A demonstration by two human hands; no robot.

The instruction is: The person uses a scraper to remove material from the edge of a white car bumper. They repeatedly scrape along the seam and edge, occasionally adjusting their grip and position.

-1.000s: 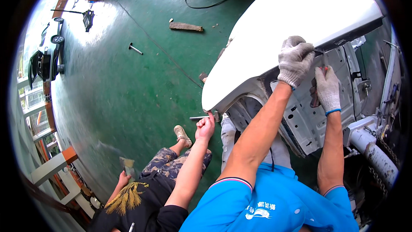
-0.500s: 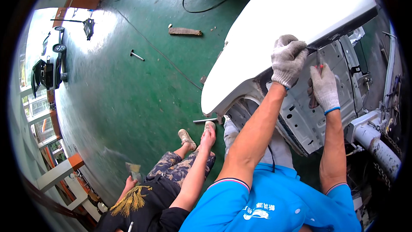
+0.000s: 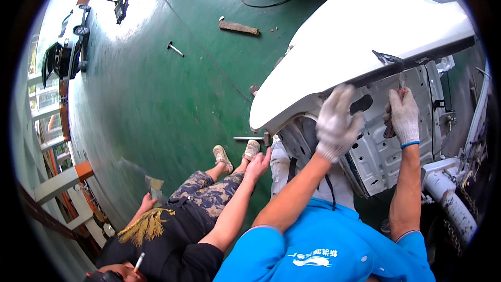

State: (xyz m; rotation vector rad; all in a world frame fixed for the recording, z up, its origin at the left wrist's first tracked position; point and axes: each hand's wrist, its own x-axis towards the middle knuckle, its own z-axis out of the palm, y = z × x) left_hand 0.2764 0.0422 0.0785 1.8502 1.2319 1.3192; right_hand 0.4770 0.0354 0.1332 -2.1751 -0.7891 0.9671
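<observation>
Near the white panel (image 3: 360,31), left hand (image 3: 337,124) loosely spread; right hand (image 3: 405,117) wrapped around a partly red tool (image 3: 401,92)

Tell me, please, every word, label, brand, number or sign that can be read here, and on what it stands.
Blue shirt: white characters beside a white emblem; I am leaving their wording uncopied.
White body panel: no lettering shows.
Elsewhere: any other marking is too small or blurred to read.

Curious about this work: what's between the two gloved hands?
The head view shows a pale panel with a dark opening there.
</observation>
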